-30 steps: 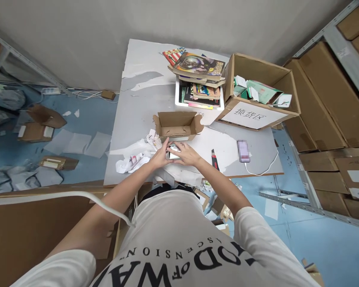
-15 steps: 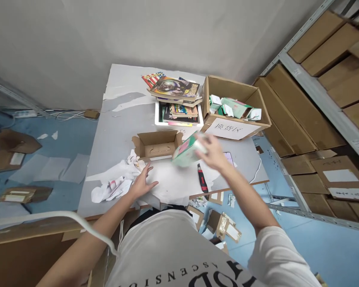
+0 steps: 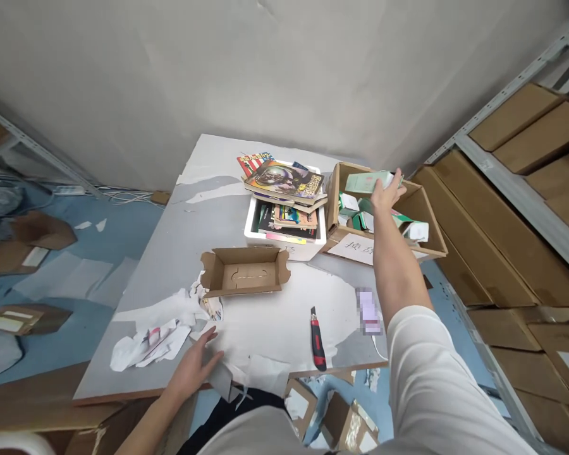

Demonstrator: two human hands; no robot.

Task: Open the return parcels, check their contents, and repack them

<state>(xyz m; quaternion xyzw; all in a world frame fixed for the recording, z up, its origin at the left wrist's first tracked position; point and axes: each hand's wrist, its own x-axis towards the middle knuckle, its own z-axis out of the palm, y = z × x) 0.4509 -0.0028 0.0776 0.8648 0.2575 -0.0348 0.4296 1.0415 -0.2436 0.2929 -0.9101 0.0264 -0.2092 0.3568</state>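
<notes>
My right hand (image 3: pixel 387 191) grips one end of a pale green carton (image 3: pixel 361 182) over a cardboard box (image 3: pixel 332 212) at the back right of the table. Several green-and-white cartons (image 3: pixel 348 204) lie inside that box, which has a white handwritten label on its front. Low over the table's front left, my left hand (image 3: pixel 194 363) is open, its fingers apart and nothing held. Near it lie crumpled white papers (image 3: pixel 154 344). An open brown cardboard tray (image 3: pixel 246 289) sits ahead of that hand, with nothing inside.
A red-and-black utility knife (image 3: pixel 317 344) lies near the table's front edge, with a phone (image 3: pixel 370 313) to its right. Books (image 3: pixel 287 182) are piled on a white bin (image 3: pixel 284 249). Shelves of boxes (image 3: pixel 497 202) stand at the right; cartons and paper litter the blue floor (image 3: pixel 109 234).
My right hand has carried the green carton from above the table's middle to the cardboard box at the back right. My left hand stays open at the front left. The view has shifted.
</notes>
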